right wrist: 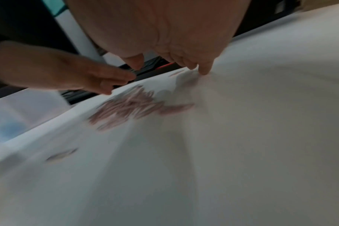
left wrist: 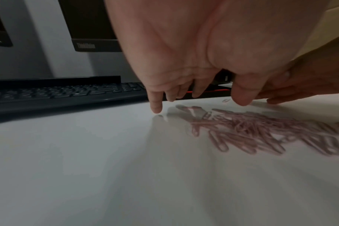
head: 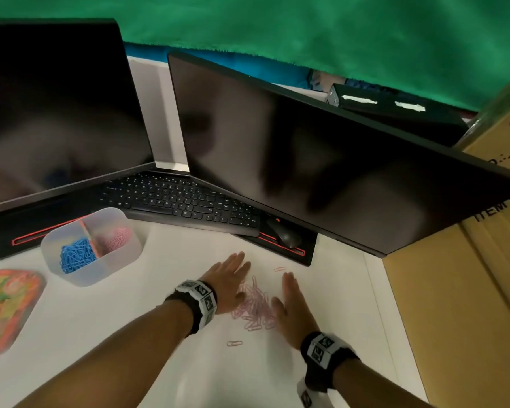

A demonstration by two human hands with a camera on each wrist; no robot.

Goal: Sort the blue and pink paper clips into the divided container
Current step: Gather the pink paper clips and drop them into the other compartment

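A heap of pink paper clips (head: 255, 304) lies on the white desk between my two hands. My left hand (head: 228, 279) stands on its edge left of the heap, fingers straight, its little finger (left wrist: 155, 105) touching the desk. My right hand (head: 292, 307) stands the same way on the right side, holding nothing. Stray pink clips (head: 234, 343) lie apart from the heap, one nearer me and one beyond (head: 279, 269). The translucent divided container (head: 92, 245) sits to the left, blue clips (head: 77, 256) in its left half and pink clips (head: 117, 238) in its right half.
Two dark monitors (head: 321, 166) stand close behind, with a black keyboard (head: 183, 201) and mouse (head: 283, 235) under them. A cardboard box (head: 468, 275) borders the right side. A colourful orange tray (head: 6, 307) lies at the left edge.
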